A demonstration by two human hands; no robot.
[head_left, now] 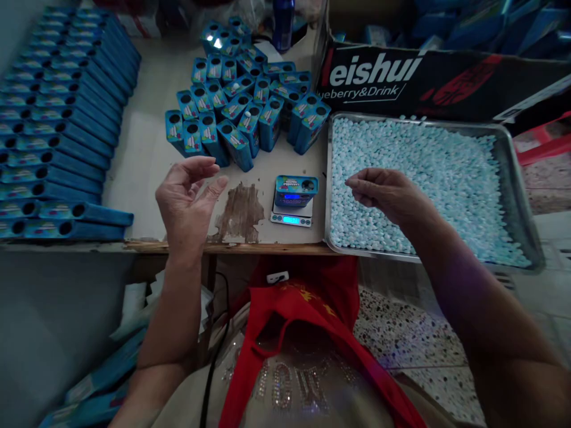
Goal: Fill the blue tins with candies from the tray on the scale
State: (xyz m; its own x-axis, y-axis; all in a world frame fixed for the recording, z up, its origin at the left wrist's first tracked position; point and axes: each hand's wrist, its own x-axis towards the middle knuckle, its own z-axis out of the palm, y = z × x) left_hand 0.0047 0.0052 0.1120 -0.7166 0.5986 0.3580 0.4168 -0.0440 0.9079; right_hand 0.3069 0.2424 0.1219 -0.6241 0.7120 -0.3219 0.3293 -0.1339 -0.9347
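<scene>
My left hand (190, 193) hovers over the near table edge, thumb and fingers apart, with nothing seen between them. Over the metal tray (529, 226) of pale blue candies (414, 154), my right hand (388, 193) has its fingertips pinched together; whatever they may hold is too small to make out. Between my hands, a small digital scale (291, 220) with a lit blue display carries one blue tin (292, 193), upright, with a round hole in its top. Beyond my left hand stands a loose group of similar blue tins (272, 122), a few with a white candy on top.
Stacked rows of blue tins (66, 137) fill the table's left side. A black printed carton (414, 83) holding more blue packs stands behind the tray. A dark blue bottle (283, 27) is at the back. Worn, peeled wood (241, 214) shows on the tabletop.
</scene>
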